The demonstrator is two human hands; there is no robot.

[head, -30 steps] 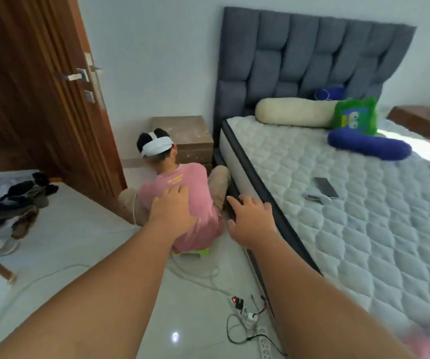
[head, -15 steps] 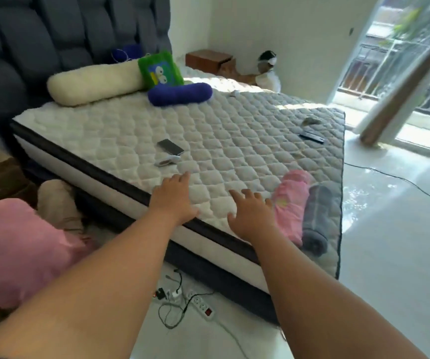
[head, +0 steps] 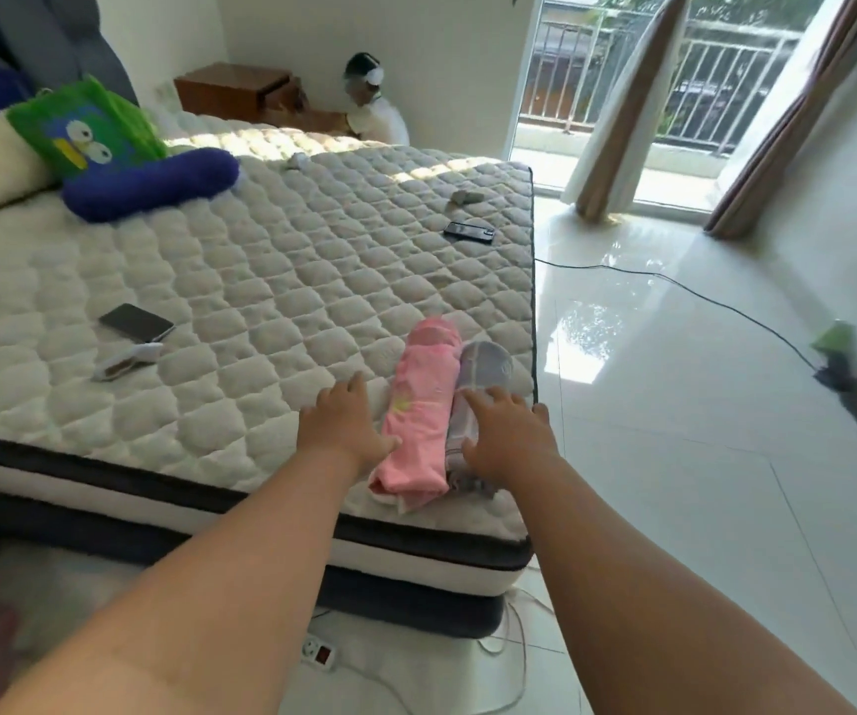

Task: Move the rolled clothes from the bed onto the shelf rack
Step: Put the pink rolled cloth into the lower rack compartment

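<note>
Two rolled garments at the bed corner: pink roll between both hands, grey roll under the right hand; left hand beside the pink one, both spread open, gripping nothing, seemingly bracketing the pair to gather them.

Sunlit bedroom, white walls.
Glossy tiled floor; brown curtains at balcony door; wooden nightstand in far corner.

Two bare forearms, no sleeves in view; left grip and right grip ungloved, ringless.
</note>
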